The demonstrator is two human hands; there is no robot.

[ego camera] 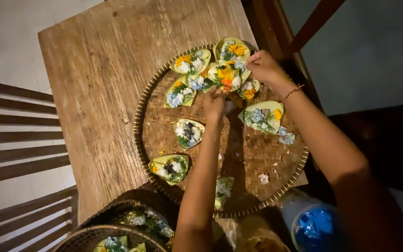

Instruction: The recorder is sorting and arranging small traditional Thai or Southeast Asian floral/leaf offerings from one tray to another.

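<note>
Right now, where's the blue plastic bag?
In the head view, the blue plastic bag sits at bottom right, just past the woven tray's near rim, under the right forearm.

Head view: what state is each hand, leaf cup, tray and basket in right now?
Left hand: fingers closed, pinching something small I cannot make out.
Right hand: fingers curled on the rim of the central leaf cup.
Central yellow-green leaf cup: filled with flowers, upright.
Round woven bamboo tray: flat on the table, carrying filled cups.
Dark woven basket: open, with cups inside.
</note>
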